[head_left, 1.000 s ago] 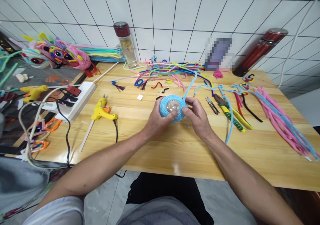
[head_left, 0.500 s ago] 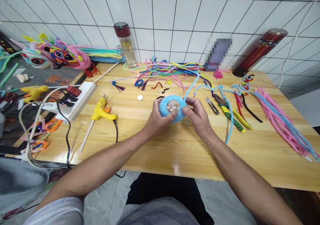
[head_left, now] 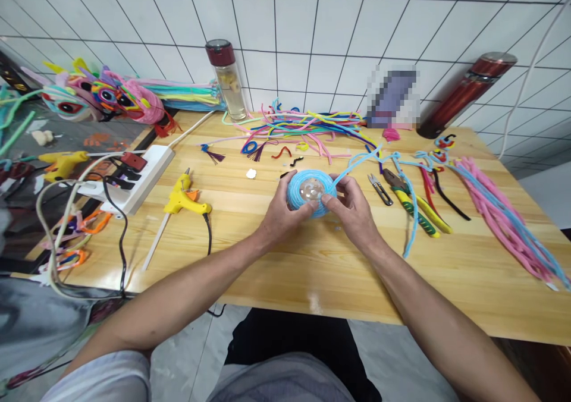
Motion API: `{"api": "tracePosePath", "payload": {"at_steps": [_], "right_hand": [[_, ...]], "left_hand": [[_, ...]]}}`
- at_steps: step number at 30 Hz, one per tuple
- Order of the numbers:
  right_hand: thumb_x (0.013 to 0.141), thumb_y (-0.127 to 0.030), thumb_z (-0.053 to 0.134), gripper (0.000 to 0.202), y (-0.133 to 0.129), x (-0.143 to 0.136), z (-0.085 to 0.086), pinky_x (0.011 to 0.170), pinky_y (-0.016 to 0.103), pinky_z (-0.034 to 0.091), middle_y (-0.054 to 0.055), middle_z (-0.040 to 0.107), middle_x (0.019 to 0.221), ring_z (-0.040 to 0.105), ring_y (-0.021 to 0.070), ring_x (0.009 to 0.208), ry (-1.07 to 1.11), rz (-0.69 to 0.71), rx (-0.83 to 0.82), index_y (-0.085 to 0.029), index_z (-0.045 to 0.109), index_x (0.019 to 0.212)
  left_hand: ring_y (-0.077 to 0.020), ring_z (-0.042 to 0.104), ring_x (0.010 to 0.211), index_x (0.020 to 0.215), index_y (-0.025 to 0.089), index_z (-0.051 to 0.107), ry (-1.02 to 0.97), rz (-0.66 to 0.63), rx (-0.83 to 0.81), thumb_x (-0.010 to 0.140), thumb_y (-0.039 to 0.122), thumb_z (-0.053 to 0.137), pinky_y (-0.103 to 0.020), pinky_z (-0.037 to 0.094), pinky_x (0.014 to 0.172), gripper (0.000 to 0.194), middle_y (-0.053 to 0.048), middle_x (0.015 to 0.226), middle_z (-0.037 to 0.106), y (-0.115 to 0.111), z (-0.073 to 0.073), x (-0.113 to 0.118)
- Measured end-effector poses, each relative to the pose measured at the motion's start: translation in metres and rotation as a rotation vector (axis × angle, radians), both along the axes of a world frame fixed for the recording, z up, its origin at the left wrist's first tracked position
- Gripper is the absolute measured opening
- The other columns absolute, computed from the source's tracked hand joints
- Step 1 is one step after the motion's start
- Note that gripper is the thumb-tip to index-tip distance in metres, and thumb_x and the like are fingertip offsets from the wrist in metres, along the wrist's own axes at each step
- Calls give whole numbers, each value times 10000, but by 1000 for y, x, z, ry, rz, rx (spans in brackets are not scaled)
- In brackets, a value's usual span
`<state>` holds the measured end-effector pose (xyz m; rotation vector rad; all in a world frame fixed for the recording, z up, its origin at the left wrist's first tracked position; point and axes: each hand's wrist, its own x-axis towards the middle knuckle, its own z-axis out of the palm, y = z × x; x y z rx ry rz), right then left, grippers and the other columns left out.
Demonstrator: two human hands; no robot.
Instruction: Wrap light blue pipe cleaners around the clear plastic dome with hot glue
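Note:
A clear rounded piece wrapped in coils of light blue pipe cleaner (head_left: 294,192) is held over the wooden table between both hands. My left hand (head_left: 285,210) grips its left side, the thumb lying along the near edge. On the right side my right hand (head_left: 350,203) is closed on it, thumb pressed at the edge of the coils. A loose end of blue pipe cleaner (head_left: 357,162) runs from the coil up and to the right. The fingertips behind the coil are hidden.
A yellow glue gun (head_left: 182,198) and a white power strip (head_left: 147,179) with cables stand left. Right lie small snips (head_left: 380,189), pliers (head_left: 413,203) and a pink bundle (head_left: 495,217). Behind are a glass bottle (head_left: 228,84), pipe cleaners (head_left: 307,125) and a red thermos (head_left: 468,96).
The loose blue end has swung down to the right, from steep to slanting. My right thumb has shifted slightly left over the coil's edge.

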<state>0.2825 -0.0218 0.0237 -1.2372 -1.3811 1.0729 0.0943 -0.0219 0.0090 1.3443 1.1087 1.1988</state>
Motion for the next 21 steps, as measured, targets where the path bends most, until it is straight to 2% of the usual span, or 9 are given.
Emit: {"api": "tracePosePath", "payload": {"at_steps": [5,8,13,15,18,21], "right_hand": [[808,-630,812,594,-3,-1,2,960,465,598,88,701,1345,649,315,1270,-2,-9,30,-285,619,1251],[853,-662,761,560,-4,0,5,957,449,590,79,712,1286,663,295,1210,25,4,21,-278,634,1240],[859,-676,757,566,-5,-1,7,888,430,600,76,729,1208,687,271,1068,46,-43,4,-270,658,1242],[862,-660,760,545,-5,-2,7,932,452,602,89,716,1288,687,286,1127,32,-58,27,-270,670,1233],[897,-618,734,485,-5,-1,8,1029,498,584,98,679,1400,661,313,1250,-29,-75,100,-275,693,1237],[936,-552,700,438,-5,1,9,1081,521,563,93,674,1413,651,315,1289,-97,-68,167,-286,704,1284]], "left_hand": [[-349,631,1319,1484,215,451,28,10,1,769,551,854,-546,501,1173,887,-151,1453,607,-1,5,1],[-349,636,1295,1477,206,448,27,5,4,751,580,854,-544,507,1157,913,-155,1425,610,1,5,0],[-362,596,1358,1535,211,380,19,-4,2,751,586,862,-557,481,1189,994,-172,1518,537,1,1,0],[-359,581,1382,1533,222,367,4,-4,5,745,593,870,-542,479,1198,1006,-175,1556,498,1,0,0],[-340,622,1318,1519,220,359,-7,-26,-12,732,593,878,-522,516,1158,1013,-177,1522,516,2,0,-1],[-352,607,1343,1506,204,377,10,-41,-8,736,567,872,-534,503,1173,985,-185,1517,531,2,1,-1]]}}
